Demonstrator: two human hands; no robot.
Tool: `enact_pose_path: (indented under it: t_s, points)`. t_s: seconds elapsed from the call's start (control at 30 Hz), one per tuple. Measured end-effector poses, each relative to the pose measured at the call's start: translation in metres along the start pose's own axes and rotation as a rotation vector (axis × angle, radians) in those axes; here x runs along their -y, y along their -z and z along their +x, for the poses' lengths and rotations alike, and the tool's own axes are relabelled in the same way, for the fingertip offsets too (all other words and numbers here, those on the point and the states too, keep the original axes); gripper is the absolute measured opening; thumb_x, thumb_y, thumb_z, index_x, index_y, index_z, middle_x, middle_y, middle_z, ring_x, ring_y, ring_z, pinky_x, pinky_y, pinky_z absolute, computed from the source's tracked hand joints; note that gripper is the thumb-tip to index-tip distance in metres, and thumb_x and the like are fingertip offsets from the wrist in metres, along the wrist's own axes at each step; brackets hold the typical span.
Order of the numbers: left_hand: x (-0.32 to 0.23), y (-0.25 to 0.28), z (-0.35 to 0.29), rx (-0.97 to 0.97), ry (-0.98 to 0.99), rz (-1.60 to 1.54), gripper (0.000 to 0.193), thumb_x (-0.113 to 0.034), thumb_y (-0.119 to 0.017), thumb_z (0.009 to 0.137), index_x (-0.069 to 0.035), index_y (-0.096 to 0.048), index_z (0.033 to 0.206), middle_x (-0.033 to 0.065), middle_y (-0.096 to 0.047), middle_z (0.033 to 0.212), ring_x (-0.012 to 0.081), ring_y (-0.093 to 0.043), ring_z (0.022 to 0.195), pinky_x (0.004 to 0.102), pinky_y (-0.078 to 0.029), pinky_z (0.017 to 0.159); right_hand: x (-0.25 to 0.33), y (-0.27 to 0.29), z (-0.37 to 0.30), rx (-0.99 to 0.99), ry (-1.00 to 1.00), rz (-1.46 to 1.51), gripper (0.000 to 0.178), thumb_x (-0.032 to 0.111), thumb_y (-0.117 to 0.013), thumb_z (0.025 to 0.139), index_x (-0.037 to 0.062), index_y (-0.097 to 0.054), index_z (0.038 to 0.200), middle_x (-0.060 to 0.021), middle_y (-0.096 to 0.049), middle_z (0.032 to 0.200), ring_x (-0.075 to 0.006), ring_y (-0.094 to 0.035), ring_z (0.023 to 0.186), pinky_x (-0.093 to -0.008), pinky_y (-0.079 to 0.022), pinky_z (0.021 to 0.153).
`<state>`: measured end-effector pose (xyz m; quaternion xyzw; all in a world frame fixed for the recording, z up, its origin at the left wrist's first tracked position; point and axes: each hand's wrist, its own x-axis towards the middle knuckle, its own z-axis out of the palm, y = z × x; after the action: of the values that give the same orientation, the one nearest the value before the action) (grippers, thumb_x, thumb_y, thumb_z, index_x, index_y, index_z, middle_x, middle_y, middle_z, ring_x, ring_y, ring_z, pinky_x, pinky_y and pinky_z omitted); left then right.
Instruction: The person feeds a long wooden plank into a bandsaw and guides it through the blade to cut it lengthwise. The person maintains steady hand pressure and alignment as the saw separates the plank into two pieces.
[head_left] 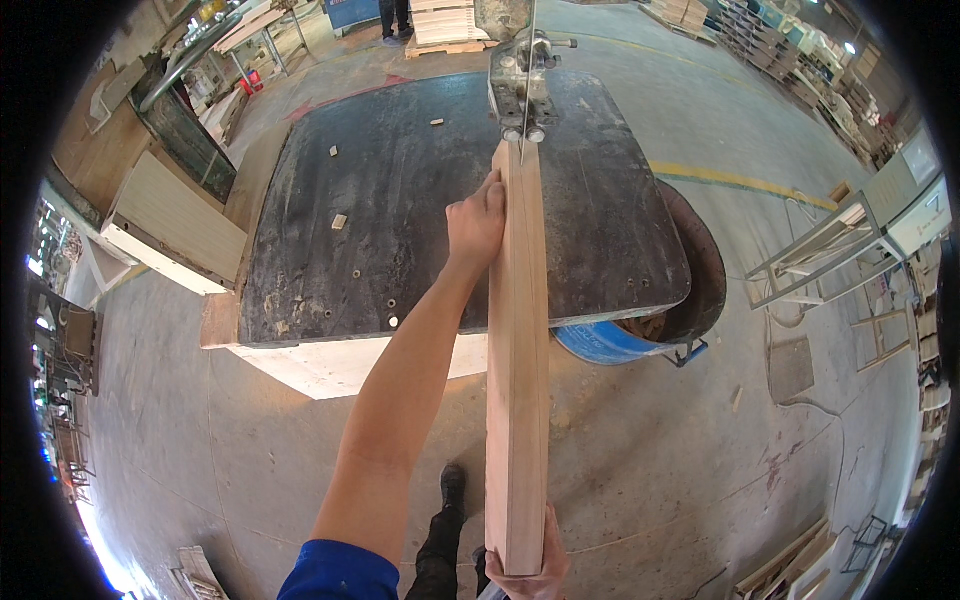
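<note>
The long wooden board (518, 350) stands on its narrow edge and runs from the near side of the dark worktop (400, 230) out over the floor toward the person. Its far end touches the thin saw blade (524, 120) under the metal blade guide (520, 85), and the blade stands at the start of a pencil line along the board's top edge.

The left hand (476, 225) is stretched forward with a nearly straight arm. It lies flat against the left face of the board, close to the far end, with the fingers pressed together and pointing toward the blade. The right hand (530, 570) is at the near end of the board, low and close to the body; its fingers curl around the end from below and from the right side, gripping the board.

To the right of the board, partly under the worktop edge, stands a blue barrel (610, 340) with a dark rim; inside it I can see some brown wood scraps, but not clearly. Left of the board, a few small wood offcuts (339, 221) lie scattered on the worktop.

The worktop has rounded corners, and its near edge crosses under the board. Left of the board the surface is wide and free except for the offcuts; right of the board only a narrower strip remains before the edge. Beyond the worktop there is open concrete floor (700, 450).
</note>
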<state>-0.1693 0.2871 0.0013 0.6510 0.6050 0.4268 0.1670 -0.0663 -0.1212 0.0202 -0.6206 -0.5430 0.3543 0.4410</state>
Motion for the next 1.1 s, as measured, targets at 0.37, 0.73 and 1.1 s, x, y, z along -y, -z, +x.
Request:
enact_pose_path:
  t_s: [0.37, 0.73, 1.1]
  points:
    - [-0.006, 0.002, -0.001, -0.005, 0.061, -0.024, 0.045, -0.031, -0.034, 0.096, -0.006, -0.060, 0.124, 0.0228, -0.065, 0.099, 0.0370, -0.065, 0.087, 0.0438, -0.041, 0.088, -0.008, -0.006, -0.005, -0.022, 0.000, 0.050, 0.087, 0.011, -0.082, 0.067, 0.0027, -0.035, 0.140, -0.0164, -0.054, 0.126, -0.0259, -0.060, 0.106, -0.0354, -0.053, 0.085]
    - [-0.004, 0.002, 0.000, -0.039, 0.024, -0.006, 0.046, -0.031, -0.034, 0.096, -0.007, -0.060, 0.125, 0.0251, -0.066, 0.088, 0.0367, -0.065, 0.084, 0.0440, -0.043, 0.087, 0.002, -0.004, 0.004, -0.035, 0.017, -0.033, 0.082, 0.017, -0.080, 0.068, 0.0017, -0.039, 0.137, -0.0200, -0.055, 0.124, -0.0304, -0.060, 0.108, -0.0382, -0.051, 0.088]
    - [-0.006, 0.003, -0.001, -0.004, 0.035, -0.036, 0.045, -0.030, -0.034, 0.095, -0.007, -0.061, 0.123, 0.0191, -0.065, 0.106, 0.0365, -0.065, 0.086, 0.0425, -0.043, 0.088, -0.001, -0.004, 0.006, 0.001, 0.040, -0.102, 0.083, 0.017, -0.080, 0.067, 0.0016, -0.039, 0.137, -0.0195, -0.055, 0.125, -0.0317, -0.059, 0.109, -0.0385, -0.051, 0.089]
